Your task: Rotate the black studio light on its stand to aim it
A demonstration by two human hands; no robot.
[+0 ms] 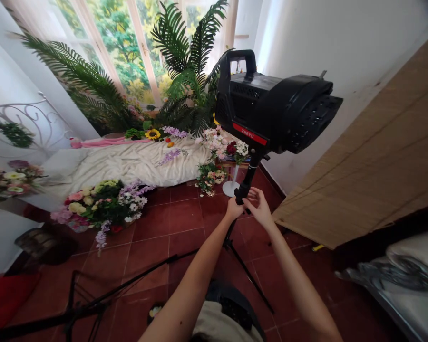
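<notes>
A black studio light [249,97] with a top handle and a red label sits on top of a black light stand [248,176], its front facing right. My left hand [234,208] is closed around the upper pole of the stand, below the light. On the other side of the same joint is my right hand [259,205], its thumb and bent fingers at the collar. Whatever small part lies between those fingertips is mostly hidden. The stand's legs [251,273] spread on the floor beneath my arms.
A bed with a cream cloth [139,164] and flowers is by the window. A flower arrangement [103,204] stands front left. Another black stand [103,297] crosses lower left. A bamboo blind [364,128] hangs at right, above wrapped silver-grey material [403,270]. Red tiles [185,213] cover the floor.
</notes>
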